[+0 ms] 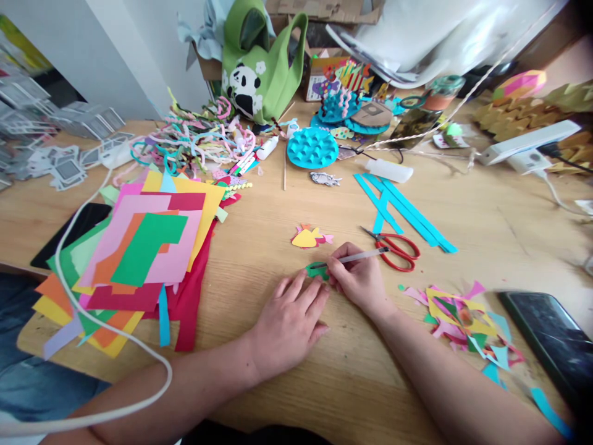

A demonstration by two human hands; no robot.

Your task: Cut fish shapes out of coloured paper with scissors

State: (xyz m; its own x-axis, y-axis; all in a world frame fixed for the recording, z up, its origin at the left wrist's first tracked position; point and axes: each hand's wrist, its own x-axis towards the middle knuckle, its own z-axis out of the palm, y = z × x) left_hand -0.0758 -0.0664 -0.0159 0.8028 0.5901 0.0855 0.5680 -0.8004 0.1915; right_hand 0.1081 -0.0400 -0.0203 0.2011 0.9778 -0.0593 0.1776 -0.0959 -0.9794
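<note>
My right hand (pixel 354 276) is closed round a pen (pixel 359 256), whose tip touches a small green paper piece (pixel 317 270) on the table. My left hand (pixel 291 321) lies flat with its fingers spread, the fingertips at the lower left edge of that green piece. Part of the green piece is hidden under my fingers. Just beyond it lies a small fish shape of yellow, red and pink paper (pixel 308 238). Red-handled scissors (pixel 398 250) rest beside my right hand, their blades pointing away to the left.
Stacked coloured paper (pixel 152 247) lies at left, crossed by a white cable (pixel 139 402). Blue strips (pixel 407 213) are beyond the scissors. Paper scraps (pixel 463 315) and a phone (pixel 551 340) lie at right. Farther back are pipe cleaners (pixel 199 139), a blue disc (pixel 313 148) and a green bag (pixel 273 80).
</note>
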